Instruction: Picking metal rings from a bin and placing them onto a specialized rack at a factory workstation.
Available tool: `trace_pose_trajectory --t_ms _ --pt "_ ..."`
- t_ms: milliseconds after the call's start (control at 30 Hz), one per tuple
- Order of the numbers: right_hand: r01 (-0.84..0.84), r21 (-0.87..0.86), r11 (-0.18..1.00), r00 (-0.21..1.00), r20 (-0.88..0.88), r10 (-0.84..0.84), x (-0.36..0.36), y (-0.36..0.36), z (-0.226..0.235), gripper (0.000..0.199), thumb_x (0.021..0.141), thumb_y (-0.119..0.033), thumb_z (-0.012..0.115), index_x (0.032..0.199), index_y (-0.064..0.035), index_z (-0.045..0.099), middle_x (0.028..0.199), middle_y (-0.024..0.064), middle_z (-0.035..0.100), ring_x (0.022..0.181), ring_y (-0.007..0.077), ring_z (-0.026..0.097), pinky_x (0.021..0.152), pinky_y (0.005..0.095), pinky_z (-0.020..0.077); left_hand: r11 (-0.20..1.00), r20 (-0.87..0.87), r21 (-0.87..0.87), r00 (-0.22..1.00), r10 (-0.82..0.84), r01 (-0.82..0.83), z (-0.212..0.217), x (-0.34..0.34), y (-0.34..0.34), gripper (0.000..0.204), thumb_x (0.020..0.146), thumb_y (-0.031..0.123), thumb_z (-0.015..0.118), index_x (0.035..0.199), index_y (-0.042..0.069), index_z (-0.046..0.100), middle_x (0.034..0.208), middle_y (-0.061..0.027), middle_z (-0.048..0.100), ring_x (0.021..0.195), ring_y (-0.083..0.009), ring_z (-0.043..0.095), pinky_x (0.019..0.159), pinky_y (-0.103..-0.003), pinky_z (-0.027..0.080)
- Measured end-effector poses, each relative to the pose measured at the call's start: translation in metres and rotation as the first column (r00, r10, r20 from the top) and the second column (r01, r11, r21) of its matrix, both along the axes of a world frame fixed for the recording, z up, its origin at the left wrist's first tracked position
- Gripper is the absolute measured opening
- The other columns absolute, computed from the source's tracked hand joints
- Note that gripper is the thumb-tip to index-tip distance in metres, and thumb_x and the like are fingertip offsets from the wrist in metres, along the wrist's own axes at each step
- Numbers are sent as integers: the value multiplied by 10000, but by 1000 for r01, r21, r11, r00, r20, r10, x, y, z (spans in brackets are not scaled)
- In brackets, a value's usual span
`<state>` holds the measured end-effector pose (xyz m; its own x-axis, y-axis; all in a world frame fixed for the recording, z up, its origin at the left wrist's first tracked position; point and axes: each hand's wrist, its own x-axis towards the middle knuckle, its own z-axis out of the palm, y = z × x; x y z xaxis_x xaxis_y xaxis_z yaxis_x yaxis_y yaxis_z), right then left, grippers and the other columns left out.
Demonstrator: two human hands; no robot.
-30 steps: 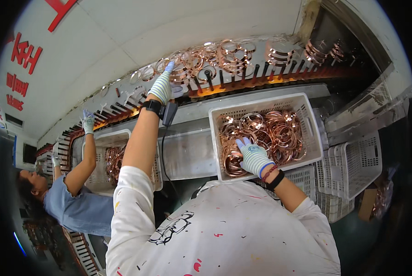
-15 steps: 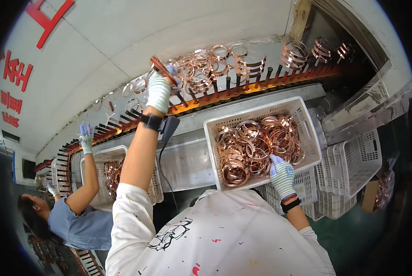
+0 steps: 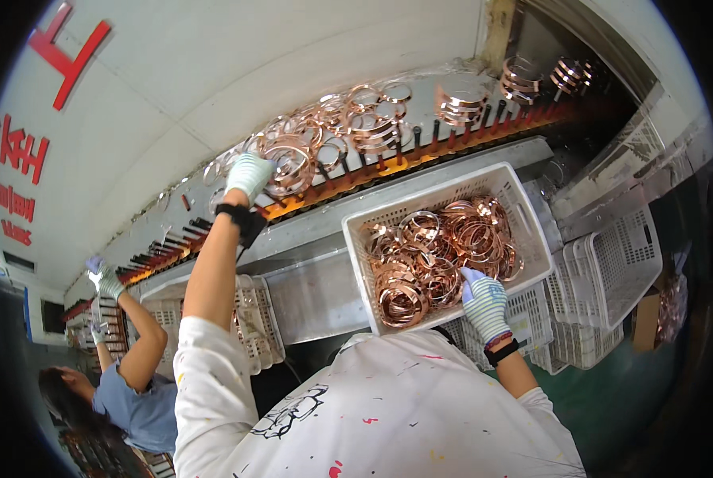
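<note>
Up top, copper ring (image 3: pixel 287 166) under L fingers (image 3: pixel 249 171)

The person's left arm stretched up and away, bare from the white sleeve to a dark wristband, elbow nearly straight. The gloved left hand (image 3: pixel 249 174) was at the far left, fingers curled closed. The right arm stayed low and bent, a band at the wrist, and the gloved right hand (image 3: pixel 484 301) lay near the body, fingers extended forward.
</note>
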<state>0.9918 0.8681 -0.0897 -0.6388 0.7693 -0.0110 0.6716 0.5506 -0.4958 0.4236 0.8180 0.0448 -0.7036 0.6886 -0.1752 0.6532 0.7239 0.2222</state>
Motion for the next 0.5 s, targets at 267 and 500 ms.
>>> trace_pose_trajectory --t_ms 267,500 --pt "-2 13 1000 999 -48 2 2 5 -4 329 920 -182 545 1209 -71 655 1053 182 720 918 375 690 838 491 546 719 580 677 715 -391 -156 91 75 90 301 951 259 669 1060 -18 712 911 -68 735 761 -176 683 706 -324 546" --pt "-22 -11 1000 999 -49 21 -1 6 -5 326 928 -148 536 1215 -54 660 1077 196 718 967 387 685 872 492 539 982 33 97 985 -168 164 -1 35 122 383 908 284 635 1178 25 716 1166 -250 718 1152 -410 669 950 -431 538"
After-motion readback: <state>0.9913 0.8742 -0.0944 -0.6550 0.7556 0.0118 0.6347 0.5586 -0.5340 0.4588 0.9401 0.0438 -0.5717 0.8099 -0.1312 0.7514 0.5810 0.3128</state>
